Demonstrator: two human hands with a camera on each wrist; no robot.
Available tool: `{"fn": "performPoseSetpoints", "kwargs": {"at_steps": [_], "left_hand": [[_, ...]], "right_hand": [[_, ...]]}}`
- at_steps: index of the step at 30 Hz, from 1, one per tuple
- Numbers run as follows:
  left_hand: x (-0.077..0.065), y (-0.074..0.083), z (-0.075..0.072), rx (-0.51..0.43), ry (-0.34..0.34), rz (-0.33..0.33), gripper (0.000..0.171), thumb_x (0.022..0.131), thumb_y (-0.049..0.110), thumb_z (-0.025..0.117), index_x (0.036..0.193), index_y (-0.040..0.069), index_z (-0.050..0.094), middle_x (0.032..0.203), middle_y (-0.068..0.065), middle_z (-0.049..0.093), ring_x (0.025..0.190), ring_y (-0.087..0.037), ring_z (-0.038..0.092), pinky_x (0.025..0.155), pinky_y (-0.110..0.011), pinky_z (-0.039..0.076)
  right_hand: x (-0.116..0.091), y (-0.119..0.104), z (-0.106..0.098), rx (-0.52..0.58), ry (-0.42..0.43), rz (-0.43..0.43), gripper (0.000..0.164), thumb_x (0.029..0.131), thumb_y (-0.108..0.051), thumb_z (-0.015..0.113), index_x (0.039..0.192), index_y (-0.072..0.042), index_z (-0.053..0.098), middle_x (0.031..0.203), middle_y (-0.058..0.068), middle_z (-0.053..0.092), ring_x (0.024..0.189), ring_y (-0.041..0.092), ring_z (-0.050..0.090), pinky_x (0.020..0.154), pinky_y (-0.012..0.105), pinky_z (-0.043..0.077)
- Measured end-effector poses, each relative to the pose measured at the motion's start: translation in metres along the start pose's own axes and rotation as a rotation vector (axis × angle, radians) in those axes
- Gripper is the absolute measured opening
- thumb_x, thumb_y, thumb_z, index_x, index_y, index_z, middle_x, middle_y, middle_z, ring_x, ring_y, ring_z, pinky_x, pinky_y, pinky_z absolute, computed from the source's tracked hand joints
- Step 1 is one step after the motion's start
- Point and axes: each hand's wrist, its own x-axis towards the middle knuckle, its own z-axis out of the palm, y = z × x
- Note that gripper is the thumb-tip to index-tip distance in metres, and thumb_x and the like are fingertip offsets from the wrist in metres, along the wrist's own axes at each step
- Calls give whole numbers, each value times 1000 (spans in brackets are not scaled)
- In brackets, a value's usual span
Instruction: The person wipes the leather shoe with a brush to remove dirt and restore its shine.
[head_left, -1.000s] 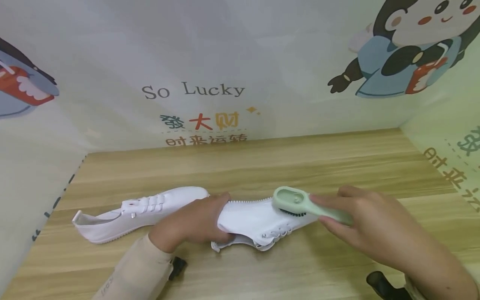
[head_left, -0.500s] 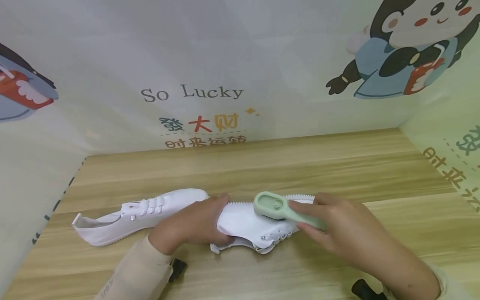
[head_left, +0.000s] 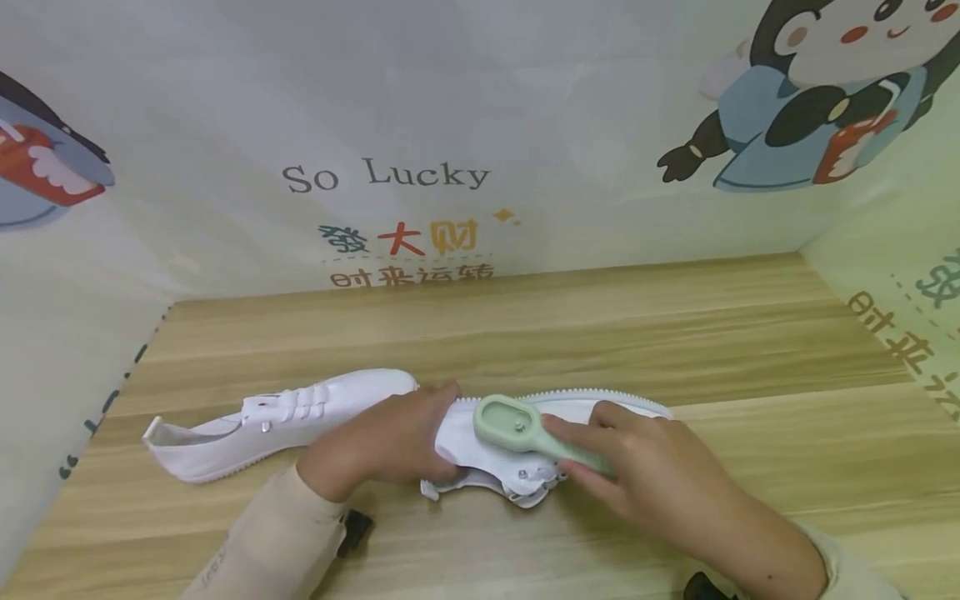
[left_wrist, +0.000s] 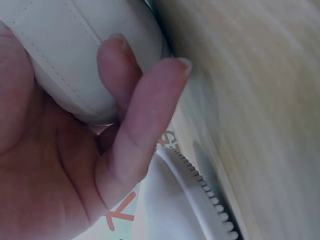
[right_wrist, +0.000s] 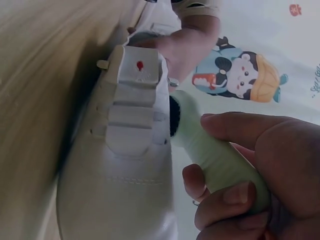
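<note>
Work looks mid-brushing, finish unclear; right hand [head_left: 652, 471] grasps green brush [head_left: 504, 425] against side-lying white sneaker [head_left: 459, 440] on table [head_left: 570, 333]; left hand [head_left: 382, 437] grips heel; second sneaker [head_left: 341, 408] lies beside, its cleaning untellable.

The brush [head_left: 527, 435] looks plastic, the held shoe [right_wrist: 120, 170] leathery.

There are two white shoes [head_left: 288, 417] [head_left: 459, 433], one green brush [head_left: 508, 423] and two bare hands [head_left: 386, 439] [head_left: 641, 458].

From the green brush [head_left: 504, 425], tabletop [head_left: 705, 325] is lying free toward two o'clock; the left hand [head_left: 392, 437] (loose shoe [head_left: 300, 425] beyond) is blocking nine o'clock.
</note>
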Motion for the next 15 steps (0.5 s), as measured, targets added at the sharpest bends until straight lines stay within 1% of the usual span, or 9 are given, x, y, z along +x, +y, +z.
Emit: {"fn": "performPoseSetpoints", "kwargs": {"at_steps": [6, 9, 15], "left_hand": [[-1, 0, 0, 0, -5, -1, 55, 67, 30, 83, 109, 15, 52, 91, 4, 59, 76, -14, 56, 69, -32, 47], [-1, 1, 0, 8, 7, 2, 56, 67, 30, 83, 110, 14, 52, 92, 3, 59, 76, -15, 55, 70, -33, 47], [0, 2, -4, 12, -4, -9, 55, 67, 29, 83, 110, 15, 51, 92, 4, 58, 76, -15, 55, 70, -32, 47]], "right_hand": [[1, -2, 6, 20, -8, -16, 43, 84, -34, 79, 126, -31, 70, 81, -13, 56, 57, -6, 35, 52, 15, 33], [1, -3, 8, 19, 2, -19, 43, 84, -34, 79, 126, -31, 70, 81, -13, 55, 57, -6, 34, 51, 15, 33], [2, -3, 4, 7, 8, -13, 43, 85, -35, 79, 127, -32, 69, 81, -13, 55, 57, -6, 34, 51, 16, 32]]}}
